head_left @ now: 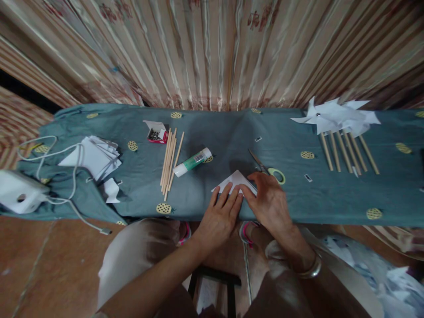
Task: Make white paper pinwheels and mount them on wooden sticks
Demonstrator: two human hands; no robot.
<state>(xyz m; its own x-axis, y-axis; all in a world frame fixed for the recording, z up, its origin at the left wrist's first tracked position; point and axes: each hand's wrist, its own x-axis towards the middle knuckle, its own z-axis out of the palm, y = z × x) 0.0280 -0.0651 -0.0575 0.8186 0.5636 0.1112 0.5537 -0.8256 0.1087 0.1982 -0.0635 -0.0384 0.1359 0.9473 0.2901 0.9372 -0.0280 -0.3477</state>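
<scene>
A white sheet of paper (236,178), folded into a triangle, lies on the cloth-covered table in front of me. My left hand (220,216) rests flat on its near edge, fingers spread. At the paper's right corner is my right hand (270,201), its thumb and index finger closed around that corner and the other fingers curled. Just beyond the right hand lie scissors (276,175) with a pale green handle, blades pointing away to the left. A green and white glue stick (192,162) lies left of the paper.
Wooden sticks (169,161) lie beside a small red box of metal pins (157,134). Paper squares (94,157) and a white device with cables (21,192) occupy the left. Paper pinwheels on sticks (341,115) are grouped at the right. A curtain (205,53) hangs behind the table.
</scene>
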